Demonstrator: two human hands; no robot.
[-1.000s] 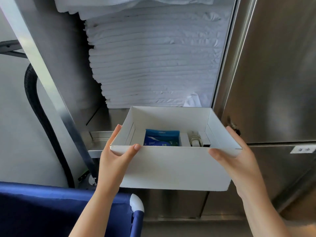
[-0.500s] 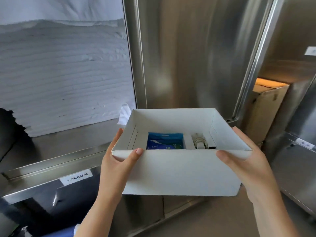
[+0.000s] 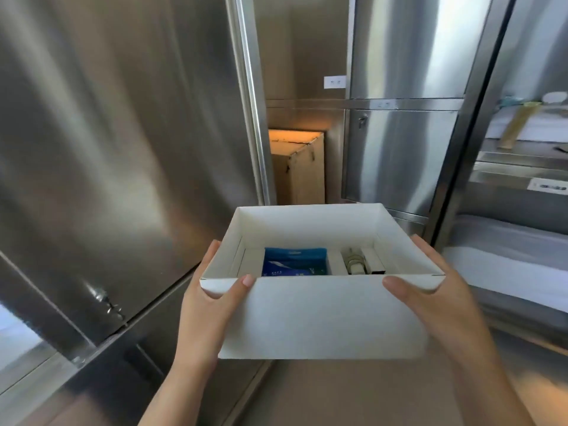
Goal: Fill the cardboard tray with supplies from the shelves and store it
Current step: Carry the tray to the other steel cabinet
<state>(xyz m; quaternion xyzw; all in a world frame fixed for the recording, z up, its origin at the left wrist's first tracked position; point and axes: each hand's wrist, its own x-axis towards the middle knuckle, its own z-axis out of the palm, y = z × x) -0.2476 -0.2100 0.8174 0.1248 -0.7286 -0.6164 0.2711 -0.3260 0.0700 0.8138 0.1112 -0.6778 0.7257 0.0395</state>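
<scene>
Though blurry, one tray (image 3: 322,318), perhaps three supplies (image 3: 293,261).

Nothing clear enough to read; white label (image 3: 334,82) on cabinet (image 3: 304,44), blurry; blue packet (image 3: 293,262) in cardboard tray (image 3: 322,318), letters too small; shelf label (image 3: 547,186), blurry

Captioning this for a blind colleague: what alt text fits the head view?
A left hand and a right hand hold a white cardboard tray by its near corners before steel cabinet doors. A blue packet and a small bottle lie inside; a brown box stands in an open compartment behind.
</scene>
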